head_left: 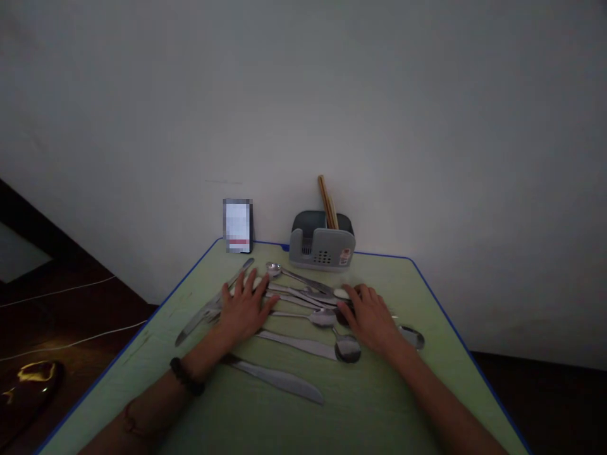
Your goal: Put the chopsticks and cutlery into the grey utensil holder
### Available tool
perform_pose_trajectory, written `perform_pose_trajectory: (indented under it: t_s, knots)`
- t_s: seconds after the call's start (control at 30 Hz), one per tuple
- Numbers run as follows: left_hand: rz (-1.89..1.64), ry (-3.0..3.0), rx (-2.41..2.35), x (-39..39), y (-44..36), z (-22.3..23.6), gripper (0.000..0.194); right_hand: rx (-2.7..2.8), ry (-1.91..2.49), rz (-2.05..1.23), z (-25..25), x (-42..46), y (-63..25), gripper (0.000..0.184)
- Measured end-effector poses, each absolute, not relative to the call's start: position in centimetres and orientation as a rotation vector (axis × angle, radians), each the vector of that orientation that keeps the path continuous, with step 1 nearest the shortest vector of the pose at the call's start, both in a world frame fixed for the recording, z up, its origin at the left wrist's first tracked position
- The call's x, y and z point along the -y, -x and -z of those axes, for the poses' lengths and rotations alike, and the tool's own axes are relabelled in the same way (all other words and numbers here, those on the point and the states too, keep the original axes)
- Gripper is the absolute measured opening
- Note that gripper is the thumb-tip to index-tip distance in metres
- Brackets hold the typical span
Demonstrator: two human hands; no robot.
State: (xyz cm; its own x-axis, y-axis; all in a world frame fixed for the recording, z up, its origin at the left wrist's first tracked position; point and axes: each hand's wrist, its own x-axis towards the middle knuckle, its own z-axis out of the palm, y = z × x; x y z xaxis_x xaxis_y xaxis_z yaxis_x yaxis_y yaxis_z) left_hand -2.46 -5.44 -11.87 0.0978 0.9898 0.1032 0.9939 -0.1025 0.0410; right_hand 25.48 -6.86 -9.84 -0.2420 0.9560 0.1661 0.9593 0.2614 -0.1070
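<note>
Spread across the table lies a loose pile of metal cutlery. My left hand (244, 306) rests palm down over its left side, fingers spread, covering several handles and ends. My right hand (372, 316) lies on the right side of the pile, fingers apart and slightly bent, hiding what is under the palm. Between the hands are a spoon (323, 317) and several handles. A larger spoon (348, 349) and a table knife (298, 344) are nearer me, with another knife (279, 379) closest. A knife (208, 311) slants left of my left hand; a spoon bowl (411, 337) shows beyond my right wrist.
A grey utensil holder (332, 246) with wooden chopsticks (327, 201) in it stands at the table's back edge by the wall. A phone (238, 226) with a lit screen leans upright to its left. The green table (379, 411) has a blue rim.
</note>
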Motion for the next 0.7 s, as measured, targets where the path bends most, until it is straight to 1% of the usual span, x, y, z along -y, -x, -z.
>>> perform_pose_trajectory:
  t_s: [0.13, 0.2, 0.3, 0.47, 0.53, 0.6, 0.7]
  knots:
    - [0.224, 2.384, 2.012, 6.0, 0.7, 12.0, 0.058, 2.345, 1.810, 0.041, 9.8, 6.8, -25.4, 0.042]
    - [0.244, 2.411, 1.988, 5.8, 0.5, 11.8, 0.054, 2.375, 1.810, -0.013, 9.3, 6.6, -25.6, 0.039]
    - [0.197, 2.489, 1.975, 4.7, 1.0, 10.7, 0.046, 2.459, 1.802, -0.238, 7.8, 5.7, -26.0, 0.033]
    - [-0.052, 2.739, 1.980, 1.4, 2.1, 7.4, 0.030, 2.556, 1.813, -0.580, 3.7, 3.3, -25.7, 0.023]
    - [-0.081, 2.787, 1.980, 0.0, 2.7, 6.4, 0.031, 2.506, 1.782, -0.659, 2.4, 2.6, -25.1, 0.024]
    - [-0.090, 2.754, 2.035, -1.1, 3.7, 5.9, 0.037, 2.449, 1.738, -0.712, 1.7, 2.3, -24.4, 0.026]
    - [-0.136, 2.522, 2.229, -2.2, 5.8, 6.1, 0.042, 2.455, 1.677, -0.767, 1.7, 2.2, -23.7, 0.023]
